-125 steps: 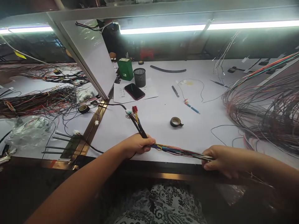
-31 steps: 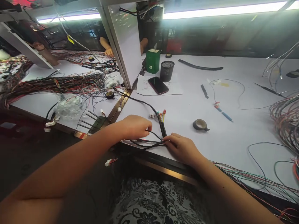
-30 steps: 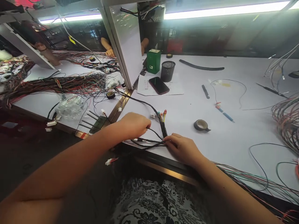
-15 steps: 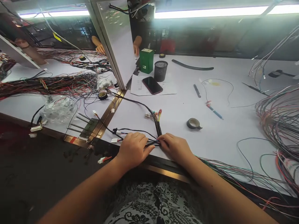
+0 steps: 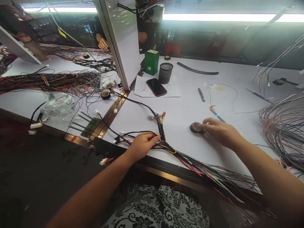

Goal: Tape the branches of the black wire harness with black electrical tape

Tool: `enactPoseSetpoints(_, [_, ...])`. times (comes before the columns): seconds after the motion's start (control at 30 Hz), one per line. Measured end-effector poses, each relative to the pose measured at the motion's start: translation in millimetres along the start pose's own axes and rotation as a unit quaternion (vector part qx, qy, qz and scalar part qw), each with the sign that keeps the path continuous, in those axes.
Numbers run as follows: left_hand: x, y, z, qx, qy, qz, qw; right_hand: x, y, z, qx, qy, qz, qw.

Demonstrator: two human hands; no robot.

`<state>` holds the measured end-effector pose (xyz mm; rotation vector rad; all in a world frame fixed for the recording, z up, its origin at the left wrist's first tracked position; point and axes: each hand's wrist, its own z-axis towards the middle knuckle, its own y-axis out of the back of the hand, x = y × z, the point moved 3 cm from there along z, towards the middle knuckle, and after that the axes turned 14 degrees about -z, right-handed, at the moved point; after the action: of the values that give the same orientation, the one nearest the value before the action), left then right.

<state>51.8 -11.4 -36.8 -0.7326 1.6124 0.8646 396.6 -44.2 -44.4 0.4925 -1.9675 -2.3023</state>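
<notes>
White worktable, wire harness along its front edge, left hand closed on black branches at the junction, right hand touching black tape roll beyond the harness, right grip unclear.

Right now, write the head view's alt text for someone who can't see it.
A person's left hand pinches a wire harness at the edge of a workbench, while the right hand is at a dark tape roll. Behind are a phone on papers, a mesh cup and a green box.

White worktop | upright white partition | lit tube lamp | dark floor lower left
</notes>
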Motion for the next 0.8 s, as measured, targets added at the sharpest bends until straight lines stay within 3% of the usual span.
enactPoseSetpoints(0.1, [4,0.2,0,0.02,0.036,-0.03,0.999,1,-3,2,-0.014,0.035,0.004,0.999])
enactPoseSetpoints(0.17, [4,0.0,-1,0.033,0.036,-0.028,0.998,22,9,9,-0.059,0.025,0.019,0.998])
enactPoseSetpoints(0.23, [4,0.0,-1,0.038,0.024,-0.007,0.999,56,28,17,-0.065,0.055,0.058,0.995])
enactPoseSetpoints(0.33, [3,-0.4,-1,0.049,0.017,0.025,0.998,108,54,26,0.016,0.128,0.111,0.985])
enactPoseSetpoints(0.43, [2,-1.2,-2,0.066,0.007,0.051,0.996,138,71,31,0.061,0.159,0.125,0.977])
enactPoseSetpoints(0.6, [0,-3.6,-5,0.076,-0.018,0.076,0.994,150,73,37,0.07,0.163,0.134,0.975])
enactPoseSetpoints(0.8, [-1,-7.5,-6,0.03,-0.033,0.062,0.997,155,66,41,0.071,0.154,0.129,0.977])
